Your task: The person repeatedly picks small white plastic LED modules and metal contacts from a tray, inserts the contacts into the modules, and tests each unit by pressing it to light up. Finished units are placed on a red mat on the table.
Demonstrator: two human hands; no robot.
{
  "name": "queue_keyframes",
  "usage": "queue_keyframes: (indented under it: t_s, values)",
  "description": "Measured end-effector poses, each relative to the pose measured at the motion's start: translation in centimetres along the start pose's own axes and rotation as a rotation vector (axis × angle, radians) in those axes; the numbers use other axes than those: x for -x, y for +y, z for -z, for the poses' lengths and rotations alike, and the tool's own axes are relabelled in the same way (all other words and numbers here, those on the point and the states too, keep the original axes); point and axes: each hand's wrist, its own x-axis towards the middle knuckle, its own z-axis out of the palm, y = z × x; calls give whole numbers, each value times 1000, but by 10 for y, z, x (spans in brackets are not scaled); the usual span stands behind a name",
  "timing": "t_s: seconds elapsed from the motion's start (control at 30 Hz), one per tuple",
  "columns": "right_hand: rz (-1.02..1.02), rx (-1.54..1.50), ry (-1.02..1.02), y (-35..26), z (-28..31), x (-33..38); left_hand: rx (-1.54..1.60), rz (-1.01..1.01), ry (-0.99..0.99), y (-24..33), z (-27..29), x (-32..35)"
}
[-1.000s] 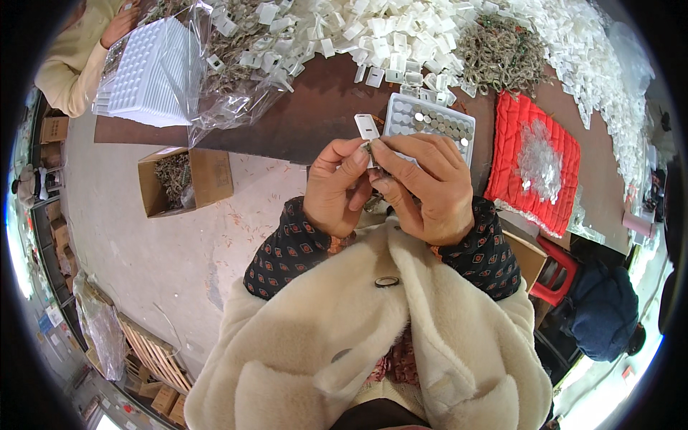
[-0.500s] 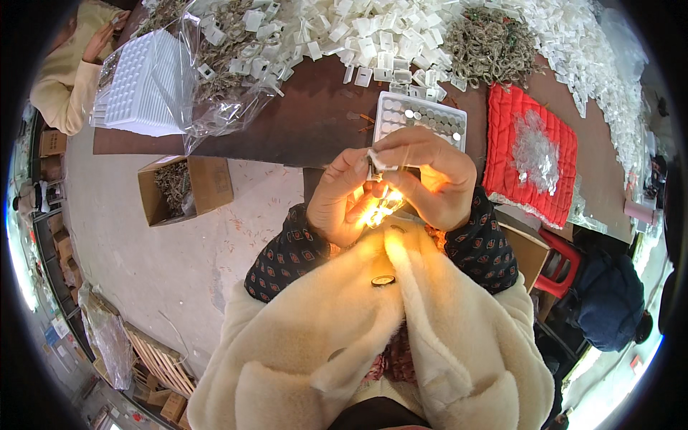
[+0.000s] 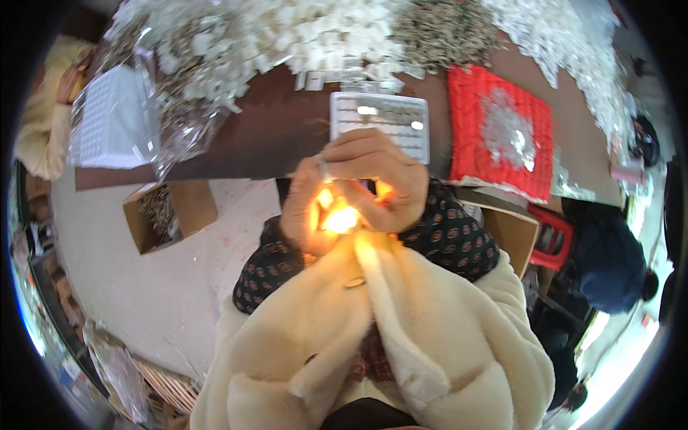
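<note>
1. Nearest, just in front of the cream coat (image 3: pixel 279 344): glowing lights (image 3: pixel 342 219) cupped between left hand (image 3: pixel 298 209) and right hand (image 3: pixel 387 179), close to the near edge of the brown surface (image 3: pixel 265 107).
2. Left fingers apparently pinched together on a small white piece (image 3: pixel 320 169); right fingers curled in beside it. Cannot tell, through blur and glare, whether also clamped on that piece or merely resting against it.
3. Possible trouble: a slip of the small white piece from so slight a hold, with a fall onto coat or floor (image 3: pixel 172 287). Possible too: lights snagging in the fluffy coat, or glare hiding a misplaced fingertip.
4. Just beyond the right hand, by the near edge: a white tray (image 3: pixel 380 96) of round discs (image 3: pixel 390 113), probably easy to jolt with a stray knuckle.
5. Right of that, reaching the near edge: a red cloth (image 3: pixel 464 147) under clear plastic bits (image 3: pixel 505 129), liable to scatter if tugged.
6. At the left end of the surface: stacked trays (image 3: pixel 111 122) and a crumpled clear bag (image 3: pixel 188 140).
7. Along the far edge: heaped white plastic pieces (image 3: pixel 308 36), then tangled wires (image 3: pixel 441 32).
8. Around and below: a cardboard box (image 3: pixel 197 211) on the floor at left, a red stool (image 3: pixel 553 240) at right.
9. Farther out: a co-worker's pale sleeve (image 3: pixel 41 140) past the left end; a person in dark blue (image 3: pixel 605 261) at right.
</note>
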Motion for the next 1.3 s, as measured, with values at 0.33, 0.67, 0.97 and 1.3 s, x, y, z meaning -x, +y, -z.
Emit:
queue_keyframes:
  t_s: [0.33,0.67,0.97,1.3]
  values:
    - [-118,589,-19,-19,63,36,-97,-29,-252,5,11,-12]
    - [-501,1147,163,9,153,78,-112,-9,-170,6,1,-12]
    - [-355,748,98,-29,110,34,-190,-126,-95,-3,-9,-10]
    - [-89,276,-329,-37,45,-7,-102,-111,-178,2,-16,-4]
